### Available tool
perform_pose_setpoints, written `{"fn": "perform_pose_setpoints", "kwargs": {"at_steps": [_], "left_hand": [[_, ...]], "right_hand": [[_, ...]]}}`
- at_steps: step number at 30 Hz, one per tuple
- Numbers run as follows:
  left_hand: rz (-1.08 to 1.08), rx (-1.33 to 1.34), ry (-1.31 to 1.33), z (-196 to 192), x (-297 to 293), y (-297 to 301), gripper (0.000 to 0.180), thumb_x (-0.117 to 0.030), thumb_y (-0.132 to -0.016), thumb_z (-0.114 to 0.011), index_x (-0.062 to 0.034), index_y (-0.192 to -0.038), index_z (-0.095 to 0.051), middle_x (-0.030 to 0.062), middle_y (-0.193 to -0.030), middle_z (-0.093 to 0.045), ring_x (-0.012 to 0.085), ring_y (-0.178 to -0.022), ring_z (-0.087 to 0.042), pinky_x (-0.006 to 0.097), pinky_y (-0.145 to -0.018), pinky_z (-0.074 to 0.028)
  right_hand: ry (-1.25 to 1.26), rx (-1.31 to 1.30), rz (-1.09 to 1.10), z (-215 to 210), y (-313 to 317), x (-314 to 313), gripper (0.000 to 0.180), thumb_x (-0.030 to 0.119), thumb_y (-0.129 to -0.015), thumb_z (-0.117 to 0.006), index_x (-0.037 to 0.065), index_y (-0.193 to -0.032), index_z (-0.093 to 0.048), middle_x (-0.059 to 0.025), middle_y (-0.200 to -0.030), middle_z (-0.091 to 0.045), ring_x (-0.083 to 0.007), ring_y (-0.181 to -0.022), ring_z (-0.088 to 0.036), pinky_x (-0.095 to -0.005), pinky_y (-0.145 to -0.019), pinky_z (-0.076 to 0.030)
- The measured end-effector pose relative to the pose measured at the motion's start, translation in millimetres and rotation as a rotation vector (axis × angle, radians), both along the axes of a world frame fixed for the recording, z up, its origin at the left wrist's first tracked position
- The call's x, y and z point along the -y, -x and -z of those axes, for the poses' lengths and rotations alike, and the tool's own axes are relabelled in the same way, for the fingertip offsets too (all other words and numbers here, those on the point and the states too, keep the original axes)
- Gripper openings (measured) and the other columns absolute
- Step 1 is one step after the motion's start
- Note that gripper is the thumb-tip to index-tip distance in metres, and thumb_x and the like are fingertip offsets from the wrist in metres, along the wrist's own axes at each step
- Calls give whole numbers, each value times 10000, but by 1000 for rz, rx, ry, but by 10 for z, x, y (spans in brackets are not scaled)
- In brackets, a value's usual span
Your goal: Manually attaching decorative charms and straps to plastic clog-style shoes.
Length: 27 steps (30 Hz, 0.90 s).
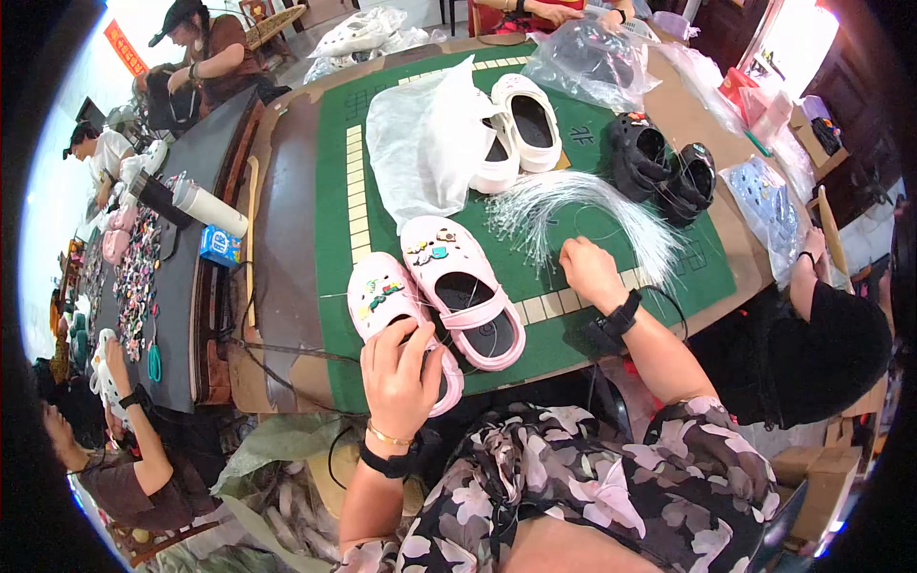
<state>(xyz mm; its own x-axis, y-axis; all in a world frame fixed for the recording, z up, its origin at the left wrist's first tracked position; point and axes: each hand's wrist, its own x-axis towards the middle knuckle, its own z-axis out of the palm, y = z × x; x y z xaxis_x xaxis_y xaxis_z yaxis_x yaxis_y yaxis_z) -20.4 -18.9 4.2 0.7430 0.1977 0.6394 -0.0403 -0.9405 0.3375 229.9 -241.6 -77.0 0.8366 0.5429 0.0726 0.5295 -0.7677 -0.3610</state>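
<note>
Head view: pink clogs [475,313] with colourful toe charms [439,253], dark insides [463,290].

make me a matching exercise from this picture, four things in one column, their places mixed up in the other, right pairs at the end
Things:
1. pink clogs
2. white clogs
3. bundle of thin white strands
4. blue box

Places:
A. just beyond the right hand
B. beside the white tumbler
C. one of the pair partly hidden by the left hand
D. next to the milky plastic bag, which overlaps one of the pair

Right pairs: 1-C, 2-D, 3-A, 4-B
</note>
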Motion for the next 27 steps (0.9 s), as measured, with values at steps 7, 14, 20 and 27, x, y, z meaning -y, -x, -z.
{"fn": "perform_pose_setpoints", "kwargs": {"at_steps": [7, 14, 20, 27], "left_hand": [[315, 77, 13, -51, 214, 155, 228, -4, -701, -720, -53, -922, -697, 50, -887, -646, 228, -697, -613, 336, -629, -489], [486, -334, 48, 344, 648, -113, 414, -72, -795, -665, -59, -1206, -612, 51, -860, -636, 216, -703, -640, 323, -602, -520], [397, -172, 170, 568, 919, -449, 451, -49, -802, -640, -48, -1250, -585, 78, -934, -644, 235, -809, -659, 330, -715, -544], [450, -127, 312, 670, 981, -646, 375, -38, -749, -658, -54, -1124, -661, 89, -962, -666, 258, -834, -666, 352, -726, -555]], "right_hand": [[126, -315, -449, -252, 485, 187, 113, 157, -800, -613, 67, -778, -678, -163, -778, -679, -365, -767, -655, -466, -715, -514], [-109, -542, -617, -725, 890, 182, 134, 154, -779, -691, 26, -806, -664, -148, -744, -665, -337, -726, -657, -412, -660, -508], [-271, -572, -460, -822, 939, 280, 135, 128, -802, -702, 0, -818, -664, -140, -749, -678, -261, -665, -670, -337, -616, -508], [-284, -700, -501, -848, 845, 332, 154, 156, -814, -714, 5, -810, -680, -105, -713, -674, -163, -610, -621, -305, -607, -488]]}}
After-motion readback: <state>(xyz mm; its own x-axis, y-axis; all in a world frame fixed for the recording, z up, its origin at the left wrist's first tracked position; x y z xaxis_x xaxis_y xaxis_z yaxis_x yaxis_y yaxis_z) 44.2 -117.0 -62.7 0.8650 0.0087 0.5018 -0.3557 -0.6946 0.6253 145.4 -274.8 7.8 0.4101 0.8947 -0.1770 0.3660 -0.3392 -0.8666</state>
